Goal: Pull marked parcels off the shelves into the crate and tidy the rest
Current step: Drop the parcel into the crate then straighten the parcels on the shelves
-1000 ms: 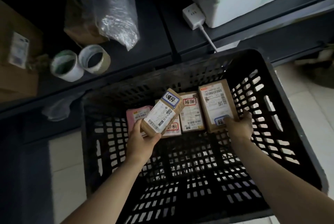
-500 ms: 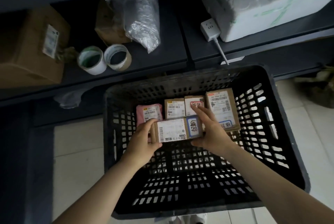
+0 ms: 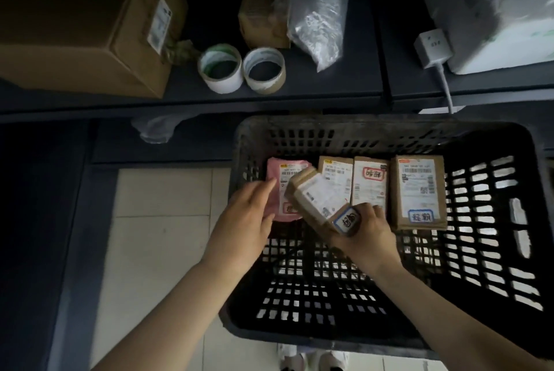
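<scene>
A black slatted crate [image 3: 494, 250] stands on the floor below the shelf. Along its far wall lie a pink mailer [image 3: 284, 178], a brown parcel [image 3: 337, 169], a brown parcel with a red-framed mark [image 3: 370, 181] and a larger brown parcel with a blue-framed mark [image 3: 419, 190]. My right hand [image 3: 368, 235] grips a small brown parcel with a blue-framed mark [image 3: 320, 202], tilted above the others. My left hand [image 3: 242, 220] hovers with straight fingers beside the pink mailer, its fingertips at the mailer's left edge.
On the dark shelf [image 3: 299, 95] stand a big cardboard box [image 3: 90, 26], two tape rolls [image 3: 220, 68] [image 3: 263, 69], a small box under a plastic bag [image 3: 311, 2], a white foam box [image 3: 494, 5] and a white plug [image 3: 431, 47]. Pale floor tiles [image 3: 162, 220] lie left of the crate.
My left hand has let go of the small blue-marked parcel and moved left to the pink mailer. My right hand now holds that parcel alone, tilted.
</scene>
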`<state>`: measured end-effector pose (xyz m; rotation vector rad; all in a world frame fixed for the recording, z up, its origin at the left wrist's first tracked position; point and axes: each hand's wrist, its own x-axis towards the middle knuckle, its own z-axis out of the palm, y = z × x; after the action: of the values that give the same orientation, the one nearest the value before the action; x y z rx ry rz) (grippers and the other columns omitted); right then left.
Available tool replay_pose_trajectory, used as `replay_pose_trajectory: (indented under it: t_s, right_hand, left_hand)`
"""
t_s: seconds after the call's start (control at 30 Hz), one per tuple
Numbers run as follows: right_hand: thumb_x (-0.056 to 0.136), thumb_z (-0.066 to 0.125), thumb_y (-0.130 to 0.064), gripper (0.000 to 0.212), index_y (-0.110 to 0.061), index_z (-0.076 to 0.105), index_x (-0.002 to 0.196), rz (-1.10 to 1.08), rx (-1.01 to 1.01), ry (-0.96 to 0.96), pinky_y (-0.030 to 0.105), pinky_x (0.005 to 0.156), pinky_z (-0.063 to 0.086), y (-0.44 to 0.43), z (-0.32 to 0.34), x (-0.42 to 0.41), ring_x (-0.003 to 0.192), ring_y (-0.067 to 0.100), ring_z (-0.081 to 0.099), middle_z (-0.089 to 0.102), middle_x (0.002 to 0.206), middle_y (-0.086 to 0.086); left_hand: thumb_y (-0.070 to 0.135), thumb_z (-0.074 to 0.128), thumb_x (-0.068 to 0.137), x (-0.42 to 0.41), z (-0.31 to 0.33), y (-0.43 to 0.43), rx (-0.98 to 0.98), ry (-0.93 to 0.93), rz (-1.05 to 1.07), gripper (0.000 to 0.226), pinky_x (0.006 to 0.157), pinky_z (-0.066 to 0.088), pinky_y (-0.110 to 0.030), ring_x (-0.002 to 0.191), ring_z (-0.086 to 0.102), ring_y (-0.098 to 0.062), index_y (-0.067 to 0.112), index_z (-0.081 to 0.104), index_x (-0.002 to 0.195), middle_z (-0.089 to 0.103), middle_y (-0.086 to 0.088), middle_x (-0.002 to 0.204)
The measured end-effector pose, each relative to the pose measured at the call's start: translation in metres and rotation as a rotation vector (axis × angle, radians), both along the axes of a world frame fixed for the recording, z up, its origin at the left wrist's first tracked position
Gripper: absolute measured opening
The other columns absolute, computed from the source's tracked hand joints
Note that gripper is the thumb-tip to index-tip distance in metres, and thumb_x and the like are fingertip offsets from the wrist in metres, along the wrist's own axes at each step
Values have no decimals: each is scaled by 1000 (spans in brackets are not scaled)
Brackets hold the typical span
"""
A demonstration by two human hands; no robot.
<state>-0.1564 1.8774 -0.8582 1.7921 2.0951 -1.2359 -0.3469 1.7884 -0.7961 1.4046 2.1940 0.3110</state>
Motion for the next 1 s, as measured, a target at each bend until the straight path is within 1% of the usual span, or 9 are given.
replay_pose_trajectory:
  t_s: [0.13, 0.27, 0.33, 0.43, 0.63, 0.73, 0.87, 0.93, 1.0]
  right_hand:
    - [75, 73, -41, 63, -7, 36, 114, -238, -47, -19, 33, 75, 36, -11, -8, -43, 102, 33, 51, 38, 117, 10]
    - [78, 73, -32, 65, -6, 33, 122, -324, -150, 109, 35, 87, 43, -28, -27, -93, 112, 32, 46, 33, 127, 12]
    - [80, 71, -30, 69, -12, 31, 134, -282, -276, 214, 30, 96, 38, -40, -42, -113, 124, 27, 39, 31, 134, 8]
    - [89, 59, -24, 53, -19, 40, 139, -170, -321, 291, 27, 97, 39, -51, -58, -127, 124, 27, 45, 42, 135, 9]
    - [93, 52, -26, 45, -28, 45, 138, -115, -324, 206, 33, 98, 43, -40, -63, -121, 121, 27, 48, 48, 132, 6]
    - [93, 52, -22, 51, -22, 38, 142, -124, -339, 156, 27, 76, 46, -36, -42, -111, 108, 23, 54, 49, 135, 7]
    - [98, 48, -25, 42, -17, 43, 139, -26, -282, 129, 15, 48, 39, -27, 12, -98, 87, 26, 63, 59, 120, 3]
    - [98, 48, -27, 43, -16, 44, 139, 89, -195, 119, 11, 50, 39, -16, 49, -101, 97, 26, 63, 57, 129, 2]
    - [96, 52, -26, 43, -11, 48, 136, 224, -66, 121, 17, 71, 44, -7, 89, -106, 105, 22, 60, 56, 132, 5]
  left_hand:
    - [25, 55, 92, -20, 6, -6, 119, 35, 156, 54, 109, 30, -26, 129, 40, -16, 16, 38, 142, 44, -1, 138]
    - [26, 52, 94, -41, -8, -18, 64, -24, 326, 50, 109, 35, -29, 127, 44, -17, 14, 39, 141, 45, -4, 139]
    - [24, 52, 95, -47, -16, -25, 11, -80, 359, 47, 104, 42, -31, 120, 51, -15, 15, 43, 140, 49, -4, 135]
    - [19, 50, 96, -49, -25, -33, 5, -138, 298, 40, 100, 44, -28, 111, 57, -16, 14, 50, 135, 56, -5, 129]
    - [21, 49, 97, -53, -23, -40, 12, -164, 238, 42, 92, 42, -19, 98, 57, -8, 19, 45, 138, 54, 1, 123]
    - [21, 48, 96, -56, -15, -49, -20, -138, 205, 44, 98, 43, -27, 107, 57, -14, 16, 43, 140, 53, -3, 128]
    - [21, 44, 98, -58, 17, -67, -73, -44, 131, 44, 102, 37, -24, 119, 51, -16, 17, 41, 141, 51, -3, 135]
    - [21, 43, 98, -60, 43, -77, -54, 24, 114, 43, 101, 37, -23, 119, 51, -16, 17, 41, 141, 52, -3, 133]
    - [21, 43, 98, -60, 75, -92, -44, 101, 122, 43, 99, 40, -26, 117, 51, -17, 17, 42, 141, 53, -2, 131]
